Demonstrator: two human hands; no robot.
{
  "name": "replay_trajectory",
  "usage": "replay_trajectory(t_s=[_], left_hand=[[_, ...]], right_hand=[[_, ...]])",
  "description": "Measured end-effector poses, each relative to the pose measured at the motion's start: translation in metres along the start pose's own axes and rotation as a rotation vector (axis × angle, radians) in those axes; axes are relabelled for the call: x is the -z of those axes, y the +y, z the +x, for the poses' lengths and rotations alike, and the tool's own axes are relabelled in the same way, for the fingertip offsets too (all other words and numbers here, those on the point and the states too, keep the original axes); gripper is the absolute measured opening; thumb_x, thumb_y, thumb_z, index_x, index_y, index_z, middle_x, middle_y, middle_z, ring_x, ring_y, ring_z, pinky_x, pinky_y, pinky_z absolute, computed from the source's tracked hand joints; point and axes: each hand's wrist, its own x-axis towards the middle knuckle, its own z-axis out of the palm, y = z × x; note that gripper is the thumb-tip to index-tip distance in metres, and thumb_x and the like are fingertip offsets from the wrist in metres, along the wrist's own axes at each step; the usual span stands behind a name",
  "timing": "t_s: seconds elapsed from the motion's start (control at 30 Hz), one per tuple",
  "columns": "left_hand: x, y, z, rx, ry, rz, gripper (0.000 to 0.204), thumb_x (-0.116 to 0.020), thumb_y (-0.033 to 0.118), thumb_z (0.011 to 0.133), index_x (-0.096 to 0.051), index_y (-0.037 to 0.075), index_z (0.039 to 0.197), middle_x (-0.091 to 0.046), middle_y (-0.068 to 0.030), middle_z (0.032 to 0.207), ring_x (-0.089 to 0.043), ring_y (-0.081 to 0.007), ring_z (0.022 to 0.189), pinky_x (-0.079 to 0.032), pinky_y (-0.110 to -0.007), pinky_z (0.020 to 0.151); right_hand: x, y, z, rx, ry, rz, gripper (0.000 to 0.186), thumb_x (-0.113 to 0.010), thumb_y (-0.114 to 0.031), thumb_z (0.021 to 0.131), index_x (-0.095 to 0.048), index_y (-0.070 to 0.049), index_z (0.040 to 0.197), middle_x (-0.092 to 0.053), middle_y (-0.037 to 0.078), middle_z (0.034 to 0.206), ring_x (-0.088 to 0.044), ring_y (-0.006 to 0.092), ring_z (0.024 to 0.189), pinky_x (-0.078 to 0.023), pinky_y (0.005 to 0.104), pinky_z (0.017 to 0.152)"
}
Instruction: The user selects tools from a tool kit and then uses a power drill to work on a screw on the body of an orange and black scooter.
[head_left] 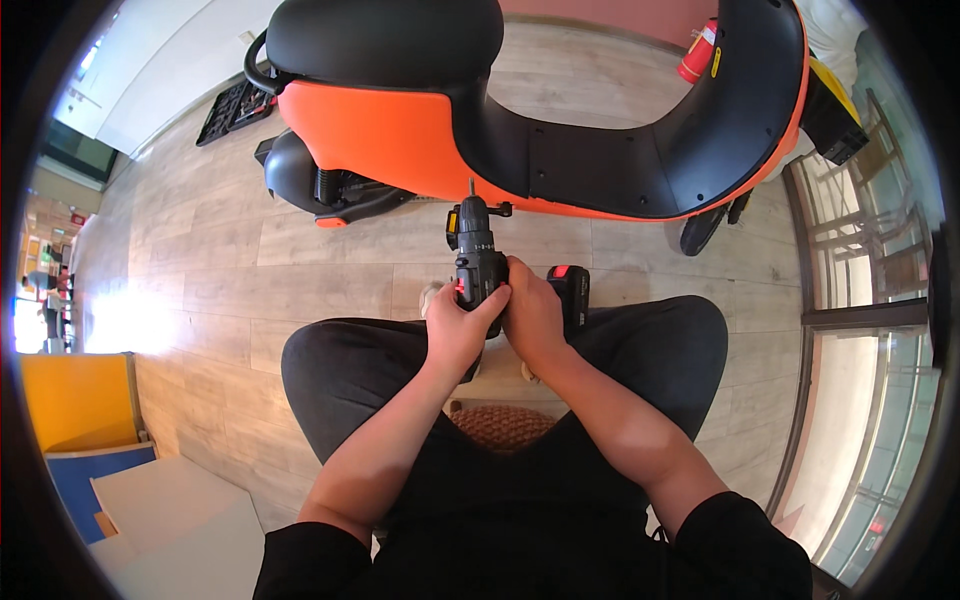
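Observation:
Between my knees I hold a black cordless drill [477, 262], its bit [472, 187] pointing away from me. My right hand [533, 312] is closed round the drill's handle, and the battery pack [570, 290] sticks out to the right of it. Closed against the left and rear of the drill body is my left hand [460, 325], its thumb beside the right one. Ahead stands an orange and black scooter [375, 130]. The bit's tip overlaps its lower orange side panel in view; I cannot tell whether it touches.
An open black tool case [235, 112] lies on the wood floor at the far left. A red fire extinguisher [698, 52] stands beyond the scooter. I sit on a woven seat [500, 425]. Glass panels [870, 420] line the right; a yellow panel [80, 400] is at left.

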Motion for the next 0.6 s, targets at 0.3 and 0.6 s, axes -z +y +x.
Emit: replay_trajectory(t_s=[0.3,0.6], left_hand=[[-0.004,-0.028,0.016,0.239,-0.015,-0.116,0.032,-0.080,0.027,0.080,-0.069,-0.002,0.089,-0.069,-0.0047,0.078,-0.065,-0.0117,0.069,-0.052,-0.030,0.064],[-0.008,-0.038,0.019,0.276,-0.009,-0.171,0.029,-0.079,0.024,0.080,-0.069,-0.002,0.087,-0.069,-0.0051,0.079,-0.064,-0.0115,0.069,-0.051,-0.030,0.064]], right_hand=[[-0.015,0.007,-0.009,-0.067,-0.180,-0.126,0.052,-0.065,0.003,0.080,-0.047,0.003,0.129,-0.066,0.023,0.095,-0.067,0.0434,0.082,-0.053,0.0500,0.069],[-0.020,0.011,-0.012,-0.083,-0.194,-0.155,0.050,-0.064,0.002,0.081,-0.047,0.002,0.127,-0.066,0.023,0.093,-0.068,0.0432,0.079,-0.054,0.0495,0.067]])
